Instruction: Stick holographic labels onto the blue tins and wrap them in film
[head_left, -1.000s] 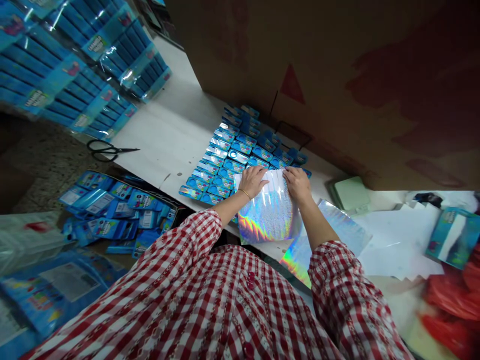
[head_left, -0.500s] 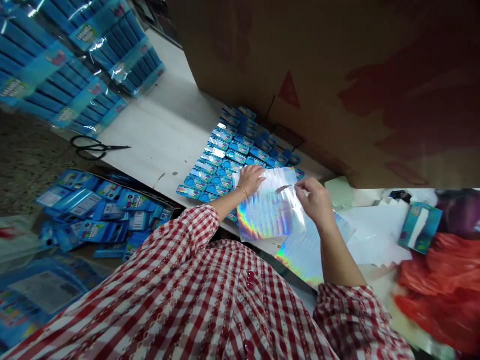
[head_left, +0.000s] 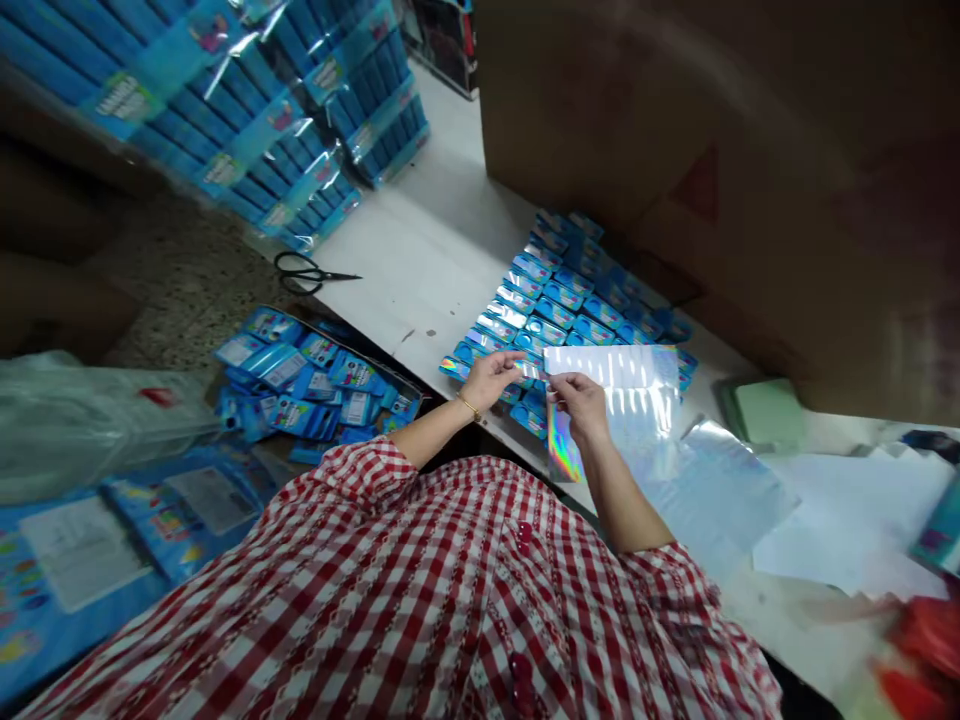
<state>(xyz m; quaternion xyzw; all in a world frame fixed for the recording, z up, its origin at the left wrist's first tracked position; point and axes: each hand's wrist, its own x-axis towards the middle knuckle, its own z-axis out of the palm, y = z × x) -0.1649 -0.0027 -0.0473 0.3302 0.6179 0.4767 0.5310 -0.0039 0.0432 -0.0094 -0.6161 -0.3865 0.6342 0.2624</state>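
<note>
Fingers of your left hand (head_left: 489,382) and right hand (head_left: 583,405) pinch one shiny strip (head_left: 530,370); leftward, one pair of scissors (head_left: 341,276) overhangs the open table's (head_left: 405,250) edge.

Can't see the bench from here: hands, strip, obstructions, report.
Left hand, right hand: pinching shiny strip between them. Strip over blue packs. Nothing visibly blocking.
</note>
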